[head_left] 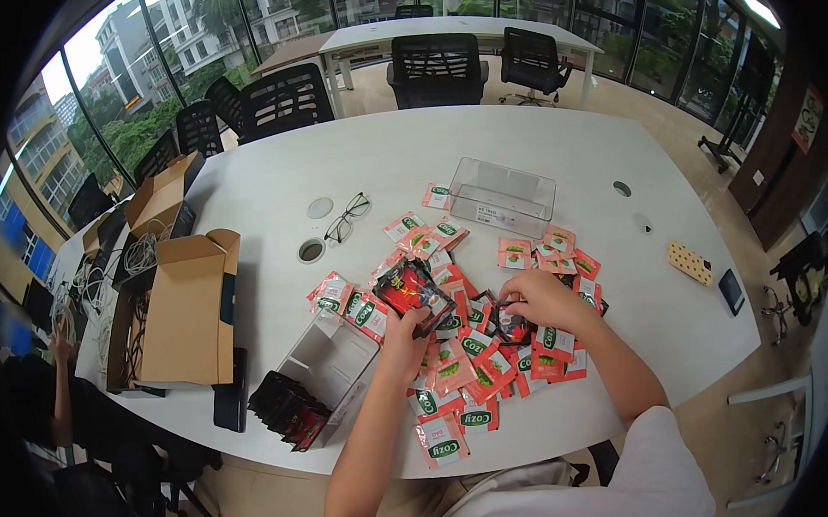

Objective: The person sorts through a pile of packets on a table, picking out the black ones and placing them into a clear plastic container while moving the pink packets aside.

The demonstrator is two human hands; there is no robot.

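My left hand point(409, 330) is closed around a small stack of black-and-red sachets point(407, 289), held over the pile. With its fingers pinched, my right hand point(543, 299) grips a black sachet point(513, 330) among the pink ones. Pink-and-white Cozy sachets point(474, 346) lie scattered in an overlapping heap under and around both hands. Left of my left forearm, a clear plastic box point(350, 348) holds more black sachets point(287, 412) at its near end. Beyond the heap stands a second clear box point(503, 196) with a label on its front.
Eyeglasses point(347, 217) lie near the round table holes. Open cardboard boxes point(190, 309) with cables point(140, 254) and a black device point(231, 391) occupy the left side. A yellow dotted case point(689, 262) and a phone point(731, 292) lie right. Another person's hand point(62, 349) is at far left.
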